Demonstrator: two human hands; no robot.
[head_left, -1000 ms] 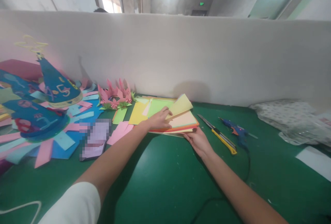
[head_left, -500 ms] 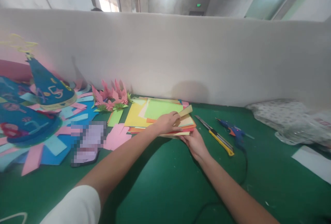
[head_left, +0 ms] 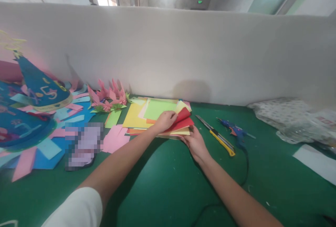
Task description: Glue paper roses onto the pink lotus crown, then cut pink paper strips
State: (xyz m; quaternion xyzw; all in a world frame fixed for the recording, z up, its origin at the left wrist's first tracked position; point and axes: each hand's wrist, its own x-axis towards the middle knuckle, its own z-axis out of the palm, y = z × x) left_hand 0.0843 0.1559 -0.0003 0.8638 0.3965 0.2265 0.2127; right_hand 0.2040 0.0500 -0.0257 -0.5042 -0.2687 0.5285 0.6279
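A pile of coloured paper sheets (head_left: pixel 136 116) in yellow, green, orange and red lies at the back of the green table (head_left: pixel 157 185). My left hand (head_left: pixel 166 120) reaches over the pile, its fingers closed on the lifted edge of several sheets, folded back to the left. Red paper (head_left: pixel 182 120) shows beneath that curled edge. At the pile's right front corner my right hand (head_left: pixel 195 141) pinches the sheets, thumb near the top and the other fingers partly hidden below.
Right of the pile lie a yellow utility knife (head_left: pixel 220 141) and a blue glue gun (head_left: pixel 233 129) with its cord. On the left are a pink folded-paper crown (head_left: pixel 109 96), pink paper pieces (head_left: pixel 115 139), a blurred-out phone-like object (head_left: pixel 86 144) and blue cone hats (head_left: pixel 43 87).
My left hand has turned back more sheets, moving slightly left, and red paper now shows where cream and orange did. My right hand stays at the corner. The view has shifted slightly.
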